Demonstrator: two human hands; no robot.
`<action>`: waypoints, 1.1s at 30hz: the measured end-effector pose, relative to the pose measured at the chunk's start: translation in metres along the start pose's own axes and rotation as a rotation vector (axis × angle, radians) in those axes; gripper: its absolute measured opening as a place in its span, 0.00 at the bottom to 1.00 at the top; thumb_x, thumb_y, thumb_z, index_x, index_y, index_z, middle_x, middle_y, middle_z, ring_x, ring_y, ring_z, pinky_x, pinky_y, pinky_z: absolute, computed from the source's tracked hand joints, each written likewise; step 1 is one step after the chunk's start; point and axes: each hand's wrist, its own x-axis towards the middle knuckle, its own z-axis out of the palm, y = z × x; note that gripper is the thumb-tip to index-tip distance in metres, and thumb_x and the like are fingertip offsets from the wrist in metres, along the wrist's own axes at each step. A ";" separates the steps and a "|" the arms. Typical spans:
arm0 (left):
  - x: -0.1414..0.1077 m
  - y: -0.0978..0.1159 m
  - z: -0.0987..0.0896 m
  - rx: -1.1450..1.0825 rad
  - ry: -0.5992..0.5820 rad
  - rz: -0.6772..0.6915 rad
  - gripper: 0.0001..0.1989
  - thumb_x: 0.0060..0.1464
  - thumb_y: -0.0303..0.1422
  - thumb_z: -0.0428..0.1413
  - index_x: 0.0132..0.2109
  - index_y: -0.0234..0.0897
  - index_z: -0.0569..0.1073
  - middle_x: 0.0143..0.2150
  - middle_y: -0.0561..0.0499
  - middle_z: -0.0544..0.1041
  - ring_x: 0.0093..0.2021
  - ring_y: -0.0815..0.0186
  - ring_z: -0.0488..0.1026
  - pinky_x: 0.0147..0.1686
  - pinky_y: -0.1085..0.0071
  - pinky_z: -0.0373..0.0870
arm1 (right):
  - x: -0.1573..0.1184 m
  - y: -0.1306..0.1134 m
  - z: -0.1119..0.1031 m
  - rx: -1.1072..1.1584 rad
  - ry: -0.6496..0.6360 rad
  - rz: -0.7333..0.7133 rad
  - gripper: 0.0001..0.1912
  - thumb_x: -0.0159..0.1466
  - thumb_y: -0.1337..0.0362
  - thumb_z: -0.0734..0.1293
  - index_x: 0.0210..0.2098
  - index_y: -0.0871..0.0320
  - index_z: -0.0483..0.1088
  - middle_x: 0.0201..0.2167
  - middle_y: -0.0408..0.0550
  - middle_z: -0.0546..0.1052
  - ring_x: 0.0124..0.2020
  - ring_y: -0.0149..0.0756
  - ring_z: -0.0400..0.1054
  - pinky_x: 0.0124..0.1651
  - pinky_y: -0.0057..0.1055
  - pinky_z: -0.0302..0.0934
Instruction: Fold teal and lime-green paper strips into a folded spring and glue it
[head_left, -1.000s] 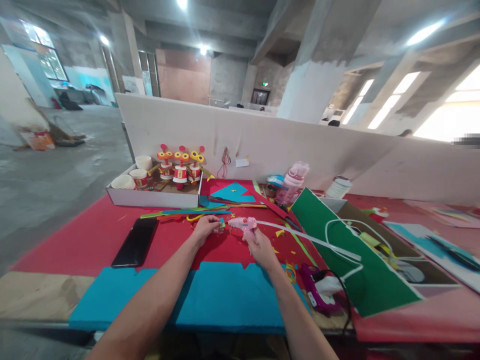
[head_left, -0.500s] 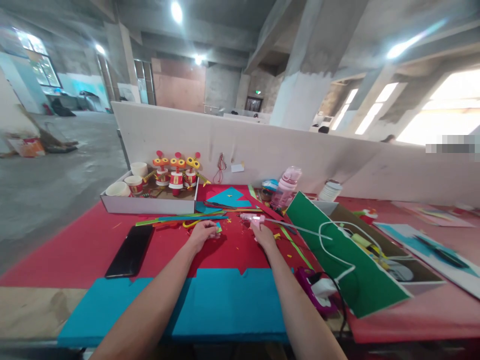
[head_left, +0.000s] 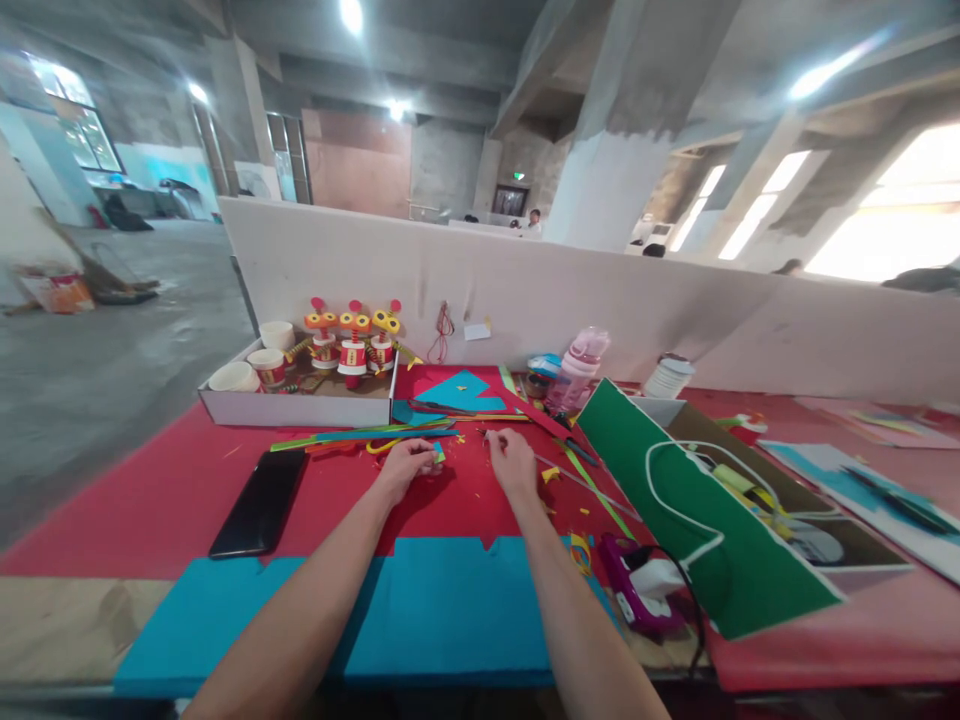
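My left hand [head_left: 405,468] is closed in a pinch on a small blue and yellow-green paper piece [head_left: 439,453] above the red tabletop. To its right, my right hand [head_left: 513,464] curls over a pink hot glue gun, whose body it mostly hides. The gun's clear glue stick [head_left: 592,484] sticks out behind the hand, slanting down to the right. Near my left hand lie yellow-handled scissors [head_left: 381,447] and a bundle of coloured paper strips [head_left: 352,437]. Yellow scraps [head_left: 551,474] are scattered by my right hand.
A white box tray [head_left: 300,408] with paper cups and three cup figures [head_left: 353,355] stands back left. A black phone [head_left: 259,502] lies left, blue board [head_left: 465,600] in front. On the right are a purple power strip [head_left: 637,590], a green-flapped box [head_left: 697,530] and a pink bottle [head_left: 577,370].
My right hand has shifted slightly left and up and turned over the glue gun, which now shows far less. The glue stick has swung lower. My left hand has hardly moved.
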 end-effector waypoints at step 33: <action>0.000 -0.005 0.004 0.148 0.021 0.135 0.11 0.38 0.34 0.64 0.30 0.34 0.72 0.24 0.55 0.72 0.23 0.73 0.66 0.27 0.75 0.64 | -0.035 -0.027 0.047 1.206 -0.365 0.356 0.17 0.46 0.58 0.73 0.31 0.59 0.69 0.25 0.42 0.75 0.28 0.31 0.72 0.36 0.31 0.68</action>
